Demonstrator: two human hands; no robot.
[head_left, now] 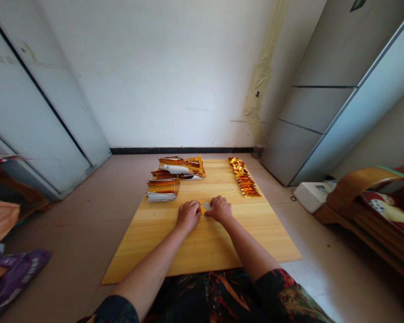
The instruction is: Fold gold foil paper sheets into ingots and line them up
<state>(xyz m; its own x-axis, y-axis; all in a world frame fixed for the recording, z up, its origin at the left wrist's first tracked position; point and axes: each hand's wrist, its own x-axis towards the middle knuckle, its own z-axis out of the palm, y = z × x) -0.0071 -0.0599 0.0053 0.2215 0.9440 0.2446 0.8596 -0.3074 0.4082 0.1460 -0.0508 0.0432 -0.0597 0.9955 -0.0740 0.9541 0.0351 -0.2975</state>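
Note:
Between my two hands, a small piece of gold foil paper (206,207) with a pale side showing lies at the middle of the wooden board (202,242). My left hand (189,213) has its fingers closed on the paper's left edge. From the other side, my right hand (221,209) pinches its right edge. Bundles of gold foil sheets (163,186) lie beyond my left hand, some with white sides or edges showing. Past my right hand runs a row of folded gold foil pieces (245,179), lined up along the board's right side.
A white wall (175,80) with a black skirting stands behind the board. A grey fridge (309,103) is at the right, near a white box (311,196) and a wooden seat (357,197). A purple bag (20,271) lies on the floor at the left.

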